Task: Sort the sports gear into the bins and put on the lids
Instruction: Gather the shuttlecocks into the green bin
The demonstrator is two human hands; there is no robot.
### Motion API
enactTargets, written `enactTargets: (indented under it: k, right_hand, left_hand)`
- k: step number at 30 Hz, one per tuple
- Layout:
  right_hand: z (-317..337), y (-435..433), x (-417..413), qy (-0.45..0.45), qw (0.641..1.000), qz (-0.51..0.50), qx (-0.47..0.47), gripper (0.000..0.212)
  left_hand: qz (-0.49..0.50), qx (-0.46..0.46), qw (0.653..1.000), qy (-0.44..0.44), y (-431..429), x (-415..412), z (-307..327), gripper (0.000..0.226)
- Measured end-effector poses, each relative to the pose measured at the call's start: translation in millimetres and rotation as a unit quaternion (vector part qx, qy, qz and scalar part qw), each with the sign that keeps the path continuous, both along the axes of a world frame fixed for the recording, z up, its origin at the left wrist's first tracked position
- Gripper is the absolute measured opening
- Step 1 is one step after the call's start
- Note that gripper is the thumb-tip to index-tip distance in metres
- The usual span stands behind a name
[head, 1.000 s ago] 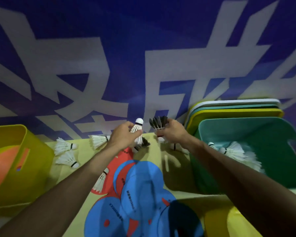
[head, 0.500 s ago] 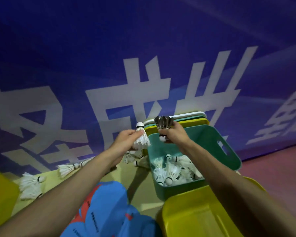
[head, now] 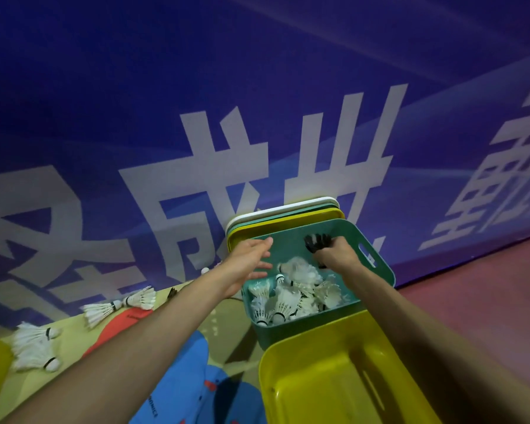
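The green bin (head: 377,264) stands at centre right, holding several white shuttlecocks (head: 288,298). My right hand (head: 337,255) is over the bin's far side and grips a black shuttlecock (head: 316,242). At the bin's left rim, my left hand (head: 248,258) has straight fingers and holds nothing. A blurred white shuttlecock (head: 299,267) sits just below it, on top of the pile. More white shuttlecocks (head: 120,304) lie on the yellow-green surface to the left, with others (head: 34,347) further left.
An empty yellow bin (head: 334,381) sits in front of the green one. Stacked lids (head: 285,214) lean against the blue banner wall behind it. Blue and red flat discs (head: 184,384) lie at lower centre. Red floor lies to the right.
Both hands moved right over the green bin. My left hand let go of its white shuttlecock, which now lies in the bin. My right hand still holds the black one.
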State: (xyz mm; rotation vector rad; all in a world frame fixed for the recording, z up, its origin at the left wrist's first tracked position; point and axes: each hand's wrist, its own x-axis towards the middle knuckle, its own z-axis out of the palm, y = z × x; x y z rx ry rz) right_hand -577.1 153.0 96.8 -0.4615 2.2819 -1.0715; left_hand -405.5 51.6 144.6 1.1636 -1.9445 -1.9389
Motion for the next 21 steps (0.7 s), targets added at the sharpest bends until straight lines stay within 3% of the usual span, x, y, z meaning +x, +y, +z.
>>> enactTargets:
  k: [4,9,12,21]
  right_hand:
    - [1,-3,8,0.04,0.999,0.01,0.032,0.046]
    - [16,-27,34,0.111,0.988,0.045,0.102,0.066]
    - [23,-50,55,0.122,0.985,0.08,0.088,0.071]
    - [17,-132,139,0.106,0.971,0.215,0.022,0.043]
  left_hand:
    - [0.014,-0.038,0.999,0.006,-10,11,-3,0.036]
    - [0.02,-0.105,0.994,0.005,-35,40,-3,0.026]
    - [0.052,-0.118,0.992,0.01,-55,64,-4,0.013]
    - [0.153,-0.121,0.981,-0.001,-112,159,-17,0.021]
